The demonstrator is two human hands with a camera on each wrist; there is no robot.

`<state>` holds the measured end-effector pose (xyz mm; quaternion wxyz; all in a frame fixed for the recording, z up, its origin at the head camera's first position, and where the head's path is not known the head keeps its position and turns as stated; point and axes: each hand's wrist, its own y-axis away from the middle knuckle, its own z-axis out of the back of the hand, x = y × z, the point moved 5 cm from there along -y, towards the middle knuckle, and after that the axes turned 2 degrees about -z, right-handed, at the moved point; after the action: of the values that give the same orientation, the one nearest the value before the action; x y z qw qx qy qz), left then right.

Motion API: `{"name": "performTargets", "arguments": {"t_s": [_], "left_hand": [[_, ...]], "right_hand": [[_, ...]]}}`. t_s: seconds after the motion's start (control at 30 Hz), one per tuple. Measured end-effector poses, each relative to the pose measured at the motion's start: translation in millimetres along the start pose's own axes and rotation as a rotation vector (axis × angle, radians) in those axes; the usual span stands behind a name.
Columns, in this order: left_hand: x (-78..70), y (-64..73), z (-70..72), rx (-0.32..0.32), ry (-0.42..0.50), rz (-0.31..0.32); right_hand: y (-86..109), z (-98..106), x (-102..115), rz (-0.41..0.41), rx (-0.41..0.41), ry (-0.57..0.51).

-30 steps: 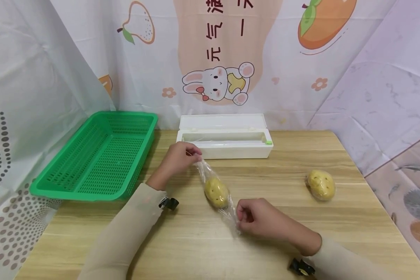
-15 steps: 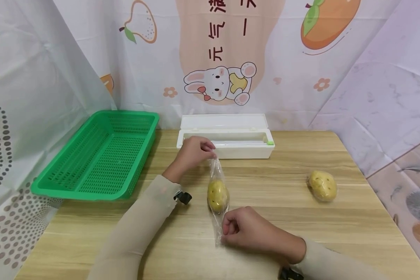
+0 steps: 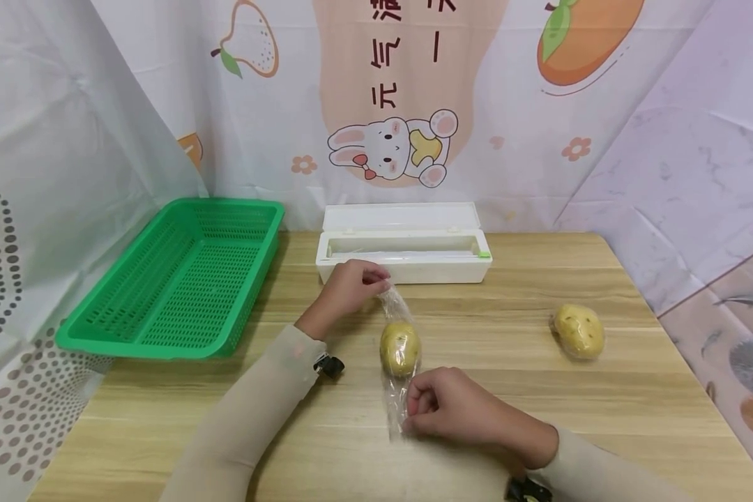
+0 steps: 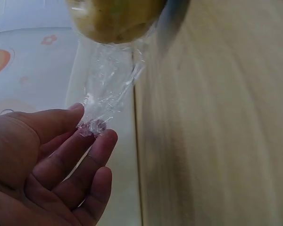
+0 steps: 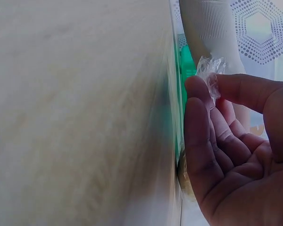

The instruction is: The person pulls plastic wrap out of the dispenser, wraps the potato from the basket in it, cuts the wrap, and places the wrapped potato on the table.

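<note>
A yellow potato (image 3: 399, 351) lies inside a strip of clear plastic wrap (image 3: 396, 305), between the two hands. My left hand (image 3: 353, 284) pinches the far end of the wrap between thumb and fingertips. In the left wrist view, the gathered wrap (image 4: 108, 80) runs from those fingertips up to the potato (image 4: 115, 19). The near end of the wrap is pinched by my right hand (image 3: 454, 406). A crumpled tuft of wrap (image 5: 210, 70) pokes out between the right thumb and index finger in the right wrist view.
Behind the left hand stands a white wrap dispenser box (image 3: 408, 270) with its lid raised and a roll inside. A second potato (image 3: 579, 331), wrapped in film, lies to the right. At the left sits a green perforated basket (image 3: 226, 328). A printed curtain (image 3: 508, 139) hangs behind the wooden table.
Both hands keep hold of the wrap ends. The left hand has moved right and the right hand left and nearer, so wrap and potato have swung from slanting to almost straight away from me.
</note>
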<state>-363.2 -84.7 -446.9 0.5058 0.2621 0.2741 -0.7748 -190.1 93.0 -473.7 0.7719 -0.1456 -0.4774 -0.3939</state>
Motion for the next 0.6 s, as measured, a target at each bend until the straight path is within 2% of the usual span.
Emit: {"name": "performTargets", "arguments": {"t_s": [0.23,0.43,0.6], "left_hand": [[6.5,8.1,4.7,-0.025,0.023,-0.025],[10.7,16.8,14.1,-0.044,0.039,-0.023],[9.6,23.5,15.7,-0.023,0.072,-0.022]], "right_hand": [[3.3,1.5,2.7,-0.001,0.023,-0.023],[4.1,12.7,6.9,0.010,0.030,0.047],[2.0,24.3,10.6,0.044,0.026,0.071]]}}
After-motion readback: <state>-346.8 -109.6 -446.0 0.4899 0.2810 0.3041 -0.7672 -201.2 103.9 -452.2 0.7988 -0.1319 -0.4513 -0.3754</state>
